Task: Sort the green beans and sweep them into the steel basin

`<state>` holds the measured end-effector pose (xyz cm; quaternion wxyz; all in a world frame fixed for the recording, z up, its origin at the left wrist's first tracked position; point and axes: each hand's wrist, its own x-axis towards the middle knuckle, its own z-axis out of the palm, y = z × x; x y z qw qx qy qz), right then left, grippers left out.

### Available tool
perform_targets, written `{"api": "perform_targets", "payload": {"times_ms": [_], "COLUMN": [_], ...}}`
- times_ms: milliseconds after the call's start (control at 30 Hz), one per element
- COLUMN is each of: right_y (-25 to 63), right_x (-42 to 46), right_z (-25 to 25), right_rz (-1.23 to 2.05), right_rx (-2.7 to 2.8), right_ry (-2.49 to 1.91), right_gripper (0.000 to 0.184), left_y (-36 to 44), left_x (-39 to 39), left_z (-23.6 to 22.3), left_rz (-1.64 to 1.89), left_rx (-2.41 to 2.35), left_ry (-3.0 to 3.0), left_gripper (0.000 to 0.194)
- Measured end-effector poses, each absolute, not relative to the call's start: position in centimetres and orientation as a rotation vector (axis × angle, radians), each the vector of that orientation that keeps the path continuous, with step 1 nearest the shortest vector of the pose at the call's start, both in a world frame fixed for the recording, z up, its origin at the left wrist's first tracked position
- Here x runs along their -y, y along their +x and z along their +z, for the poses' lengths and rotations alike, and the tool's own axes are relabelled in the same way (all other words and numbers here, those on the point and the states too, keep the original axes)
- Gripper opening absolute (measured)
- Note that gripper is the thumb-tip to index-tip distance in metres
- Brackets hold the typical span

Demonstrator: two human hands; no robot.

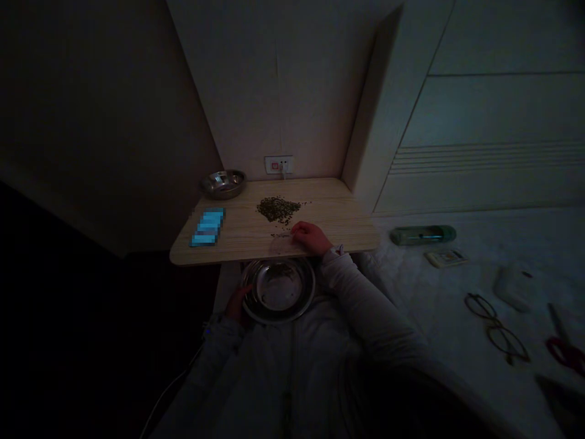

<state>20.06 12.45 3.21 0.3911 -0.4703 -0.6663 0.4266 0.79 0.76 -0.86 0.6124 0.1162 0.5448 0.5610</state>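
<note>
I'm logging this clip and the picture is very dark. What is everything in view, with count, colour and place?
small table: one, pale wood, against the wall
seed pile: one, dark, table middle
metal bowl: one, silver, below the table's front edge
second bowl: one, silver, table back left
blurred patch: one, blue, table left
wall socket: one, white, behind table
bottle: one, green, on bed
glasses: one pair, dark, bed right
scissors: one, red handles, far right
left hand: on bowl's rim
right hand: on table by seeds
</note>
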Motion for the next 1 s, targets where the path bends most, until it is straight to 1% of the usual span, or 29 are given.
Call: {"api": "perform_targets", "payload": {"times_ms": [167, 300, 467, 700, 867, 1000], "right_y": [20.1, 20.1, 20.1, 20.1, 20.1, 20.0], "right_x": [-12.4, -12.3, -12.0, -12.6, -12.8, -12.5], "right_z": [3.2, 3.5, 3.8, 3.1, 2.8, 3.1], "right_rz": [1.049, 1.029, 1.025, 1.095, 1.028, 1.038], "right_rx": [1.698, 1.723, 1.711, 1.646, 1.664, 1.691], "right_ry": [-1.227, -1.236, -1.249, -1.19, -1.238, -1.24], "right_gripper": [0.014, 0.013, 0.012, 0.013, 0.014, 0.013], "left_y": [0.7, 0.6, 0.5, 0.5, 0.7, 0.8], "left_x": [-0.6, -0.7, -0.8, -0.8, -0.7, -0.5], "left_z": [-0.9, -1.1, -1.5, -1.5, -1.1, -0.9], "left_rz": [1.322, 1.28, 1.3, 1.308, 1.283, 1.323], "left_rx": [-1.237, -1.261, -1.194, -1.291, -1.263, -1.224], "left_ry": [0.343, 0.334, 0.34, 0.327, 0.344, 0.372], "left_gripper": [0.012, 0.01, 0.015, 0.008, 0.009, 0.011]}}
